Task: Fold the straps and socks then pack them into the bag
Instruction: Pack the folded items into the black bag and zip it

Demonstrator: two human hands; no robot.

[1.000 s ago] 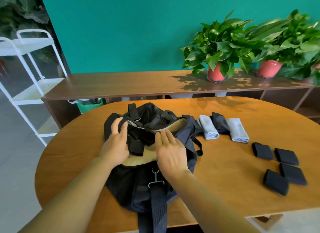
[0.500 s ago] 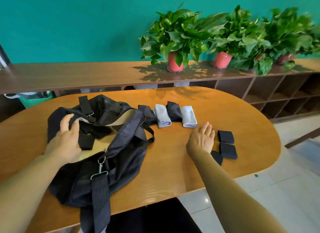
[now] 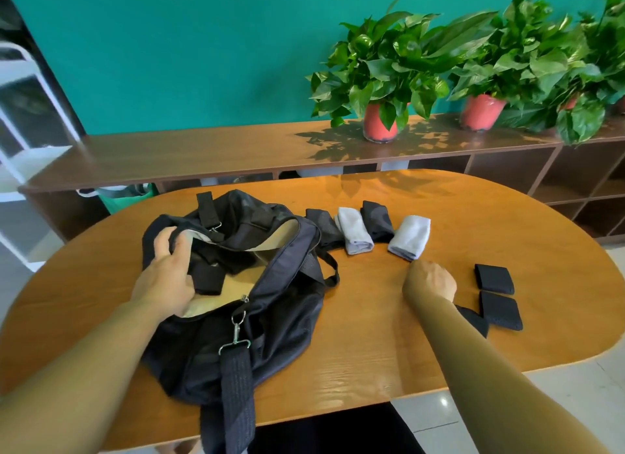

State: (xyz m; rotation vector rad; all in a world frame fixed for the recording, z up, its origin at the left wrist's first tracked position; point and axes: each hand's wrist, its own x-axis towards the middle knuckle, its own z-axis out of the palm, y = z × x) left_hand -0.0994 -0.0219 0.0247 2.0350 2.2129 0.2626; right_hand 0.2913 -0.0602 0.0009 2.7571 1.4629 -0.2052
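Your right hand (image 3: 431, 281) is off the bag (image 3: 287, 318), where it lay a second ago, and sits curled just beside the folded straps (image 3: 493, 279). Three straps show; I cannot tell whether the fist holds a fourth. Your left hand (image 3: 169, 271) grips the bag's rim, keeping the mouth wide. The folded socks (image 3: 409, 237) lie untouched. Folding looks complete and packing appears to be starting.

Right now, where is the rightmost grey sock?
Head view: the grey sock lies on the table right of the bag, beside a black sock, just beyond the right hand.
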